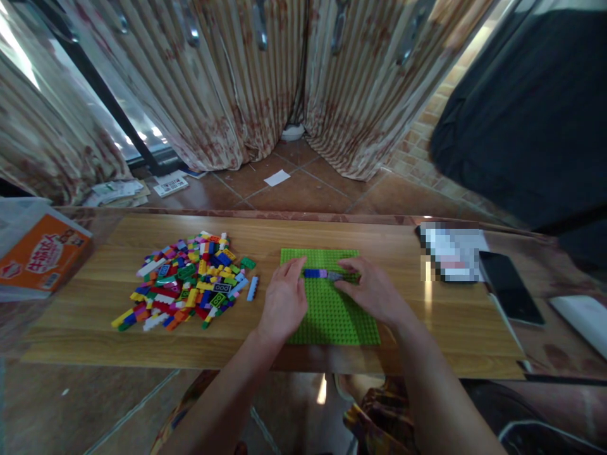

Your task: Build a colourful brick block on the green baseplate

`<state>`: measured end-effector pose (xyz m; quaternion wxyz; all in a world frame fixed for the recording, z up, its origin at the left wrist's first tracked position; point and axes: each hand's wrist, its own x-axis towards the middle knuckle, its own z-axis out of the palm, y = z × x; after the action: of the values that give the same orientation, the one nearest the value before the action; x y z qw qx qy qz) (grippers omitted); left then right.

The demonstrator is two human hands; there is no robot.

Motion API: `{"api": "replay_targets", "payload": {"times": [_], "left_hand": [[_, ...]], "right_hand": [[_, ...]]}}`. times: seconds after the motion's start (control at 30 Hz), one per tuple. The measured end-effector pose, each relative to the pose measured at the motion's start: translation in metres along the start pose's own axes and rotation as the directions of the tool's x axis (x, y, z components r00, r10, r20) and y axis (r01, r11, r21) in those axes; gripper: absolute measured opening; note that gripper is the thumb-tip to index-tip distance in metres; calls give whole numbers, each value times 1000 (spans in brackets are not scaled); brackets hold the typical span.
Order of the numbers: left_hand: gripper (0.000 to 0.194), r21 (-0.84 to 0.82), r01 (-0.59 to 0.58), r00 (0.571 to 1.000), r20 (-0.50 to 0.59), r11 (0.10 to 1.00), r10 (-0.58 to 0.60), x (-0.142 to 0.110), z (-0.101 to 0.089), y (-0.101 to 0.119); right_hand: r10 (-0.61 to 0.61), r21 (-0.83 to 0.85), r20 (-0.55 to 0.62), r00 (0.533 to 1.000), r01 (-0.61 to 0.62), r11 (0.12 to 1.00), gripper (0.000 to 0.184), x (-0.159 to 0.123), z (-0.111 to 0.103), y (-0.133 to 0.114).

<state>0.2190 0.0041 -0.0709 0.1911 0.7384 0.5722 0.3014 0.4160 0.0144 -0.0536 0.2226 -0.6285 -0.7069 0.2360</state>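
A green studded baseplate [332, 316] lies on the wooden board between my hands. Across its upper part runs a short row of toy bricks: blue bricks [312, 273], a purple brick [323, 273] and a grey brick [334, 276] at the right end. My left hand [286, 300] rests over the plate's left edge, fingers stretched out, fingertips and thumb beside the row's blue end. Whether it touches the bricks is unclear. Thumb and forefinger of my right hand [367, 287] are apart around the grey end, and the rest of its fingers are partly hidden.
Loose bricks [190, 278] of many colours form a heap left of the plate, with a light blue brick [253, 288] apart from it. An orange-and-white package [42, 253] stands far left. A dark phone [511, 287] lies right, near a blurred-out item [450, 253].
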Motion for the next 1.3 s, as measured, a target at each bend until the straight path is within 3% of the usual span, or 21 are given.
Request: {"api": "replay_targets", "payload": {"times": [0.17, 0.33, 0.57, 0.77, 0.87, 1.0, 1.3], "left_hand": [[43, 8, 7, 1000, 2, 1000, -7, 0, -2, -2], [43, 83, -52, 998, 35, 995, 49, -2, 3, -2], [52, 286, -140, 981, 169, 948, 94, -5, 8, 0], [65, 347, -181, 969, 223, 920, 107, -8, 9, 6], [62, 369, -205, 965, 231, 907, 124, -11, 13, 11], [50, 392, -194, 966, 236, 899, 106, -13, 20, 19], [48, 397, -135, 972, 232, 908, 43, -13, 24, 26]], "right_hand": [[-27, -86, 27, 999, 30, 996, 14, 1, 2, 1], [-35, -116, 3, 999, 35, 993, 15, 4, 4, 3], [-48, -108, -4, 999, 47, 993, 15, 7, 6, -1], [-61, -99, -9, 998, 60, 993, 15, 8, 6, 0], [-65, -87, 0, 998, 65, 994, 15, 9, 6, 0], [-64, -94, 14, 998, 65, 993, 15, 10, 5, -1], [-39, -95, 13, 999, 40, 995, 15, 13, 6, -1]]}}
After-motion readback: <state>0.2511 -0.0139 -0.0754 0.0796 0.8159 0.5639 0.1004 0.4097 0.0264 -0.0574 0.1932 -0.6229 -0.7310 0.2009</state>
